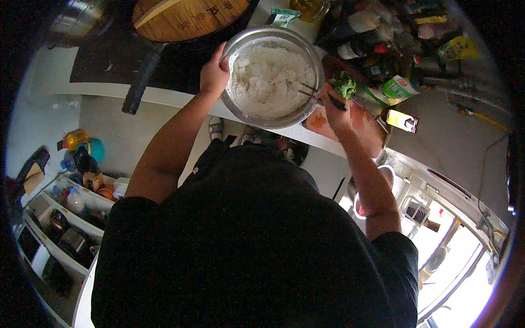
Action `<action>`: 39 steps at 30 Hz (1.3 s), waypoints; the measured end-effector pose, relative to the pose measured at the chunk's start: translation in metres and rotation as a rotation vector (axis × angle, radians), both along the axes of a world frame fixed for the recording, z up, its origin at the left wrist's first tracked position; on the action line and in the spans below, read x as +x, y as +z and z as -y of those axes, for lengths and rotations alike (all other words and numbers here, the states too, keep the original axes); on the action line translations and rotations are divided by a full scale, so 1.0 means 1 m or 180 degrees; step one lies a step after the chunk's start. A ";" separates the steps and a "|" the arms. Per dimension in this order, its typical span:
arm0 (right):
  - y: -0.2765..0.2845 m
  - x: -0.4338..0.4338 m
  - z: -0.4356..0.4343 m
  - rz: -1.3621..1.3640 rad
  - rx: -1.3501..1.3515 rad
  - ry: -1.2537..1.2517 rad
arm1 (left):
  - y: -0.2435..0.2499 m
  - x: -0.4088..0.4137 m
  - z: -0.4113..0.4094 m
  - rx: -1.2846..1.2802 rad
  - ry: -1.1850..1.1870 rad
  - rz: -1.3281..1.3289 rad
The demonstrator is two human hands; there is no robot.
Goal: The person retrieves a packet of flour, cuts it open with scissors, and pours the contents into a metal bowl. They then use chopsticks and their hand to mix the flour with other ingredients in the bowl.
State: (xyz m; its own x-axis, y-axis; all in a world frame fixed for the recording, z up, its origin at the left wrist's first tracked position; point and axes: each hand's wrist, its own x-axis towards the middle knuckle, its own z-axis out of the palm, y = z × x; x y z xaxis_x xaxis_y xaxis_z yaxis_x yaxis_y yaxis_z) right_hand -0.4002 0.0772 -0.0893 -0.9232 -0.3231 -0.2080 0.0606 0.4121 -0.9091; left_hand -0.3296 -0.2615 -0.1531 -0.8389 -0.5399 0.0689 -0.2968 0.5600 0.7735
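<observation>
A wide stainless steel bowl (266,122) holds a heap of white, lumpy flour (268,84). My left hand (215,73) grips the bowl's left rim, thumb over the edge. At the opposite rim my right hand (336,107) is closed around a pair of chopsticks (305,89). Their thin ends reach into the flour at the bowl's right side, and a dark part shows within my fist. Just beyond the right hand, green leafy vegetables (343,84) lie on a reddish-brown cutting board (367,129). The bowl hides part of that board.
A wooden lid (192,18) covers a pan whose black handle (141,82) juts over the counter edge. Right of the board are a green-and-white packet (397,90) and a lit phone (402,121). Bottles (352,50) crowd the back right. Another packet (285,17) lies behind the bowl.
</observation>
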 end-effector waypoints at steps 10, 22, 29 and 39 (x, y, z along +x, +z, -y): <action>-0.005 0.075 0.049 0.0178 -0.0263 -0.0340 | 0.002 -0.002 -0.003 0.0035 -0.0051 0.0018; -0.034 -0.006 0.107 -0.1272 -0.0703 0.0182 | 0.003 -0.002 0.002 -0.0037 -0.0169 0.0018; -0.006 0.005 0.025 -0.0634 0.0123 0.0278 | 0.000 -0.001 0.001 0.0007 -0.0079 -0.0123; -0.018 0.043 0.109 -0.0522 -0.0288 -0.0152 | -0.002 -0.001 0.001 -0.0197 -0.0160 -0.0305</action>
